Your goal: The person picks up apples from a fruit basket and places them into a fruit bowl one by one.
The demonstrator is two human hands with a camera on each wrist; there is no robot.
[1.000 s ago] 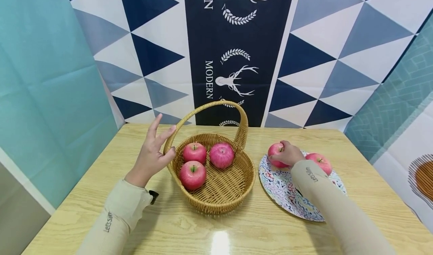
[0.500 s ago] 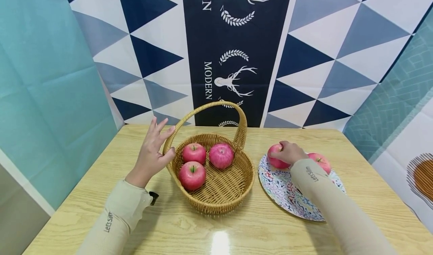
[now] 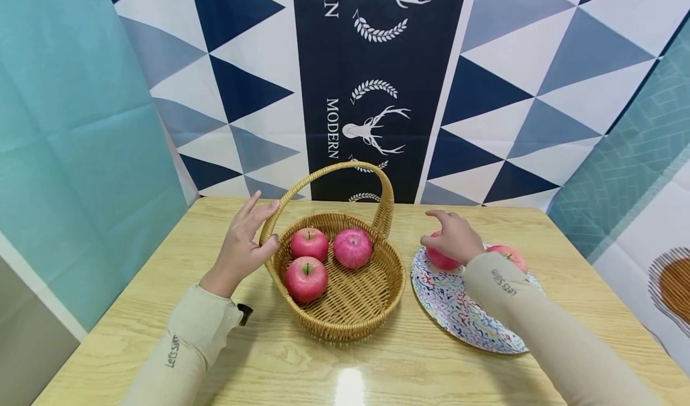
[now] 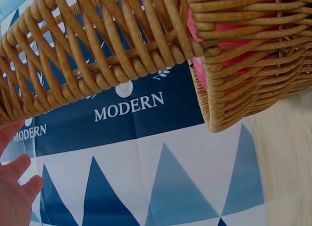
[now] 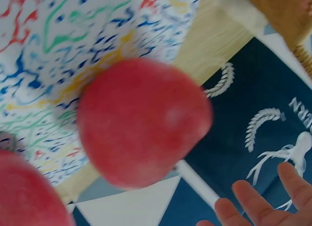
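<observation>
Beside the wicker basket, my left hand holds its fingers spread, with thumb and index fingertips at the left side of the arched handle. The left wrist view has this hand below the woven handle. My right hand is over an apple on the patterned plate. In the right wrist view, its extended fingers are apart from that apple. Another apple sits on the plate, partly behind the right sleeve.
Inside the basket lie two red apples and a pinker, striped fruit. The wooden table meets a patterned cloth at the back. A teal cloth hangs on the left.
My right hand has let go of the apple; its fingers have straightened and the hand has shifted slightly up and left. The apple stays on the plate. My left hand has barely moved.
</observation>
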